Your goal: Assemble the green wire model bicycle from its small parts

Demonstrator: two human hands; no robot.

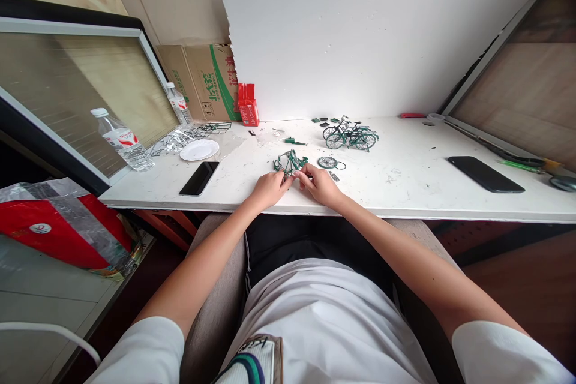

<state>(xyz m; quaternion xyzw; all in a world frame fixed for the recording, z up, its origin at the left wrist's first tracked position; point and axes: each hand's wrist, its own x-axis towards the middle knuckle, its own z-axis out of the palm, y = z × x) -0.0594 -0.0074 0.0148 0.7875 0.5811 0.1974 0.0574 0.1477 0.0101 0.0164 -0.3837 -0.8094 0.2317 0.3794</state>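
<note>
Close to the table's front edge, a small dark green model bicycle frame (290,160) is between my two hands. My left hand (271,187) pinches its lower part with bent fingers. From the other side my right hand (320,185) has its fingers closed at the same spot, and the fingertips hide what exactly they grip. Just beyond the right hand lie a spoked model wheel (327,162) and a thin ring (341,165). A small grey part (333,176) rests beside that hand. Farther back is a green piece (294,141).
Assembled model bicycles (350,135) stand at the back. A phone (199,179) and a white plate (200,150) lie left, near water bottles (123,141) and parts sprues (204,130). Another phone (485,174) lies right. A red box (248,105) stands by the wall.
</note>
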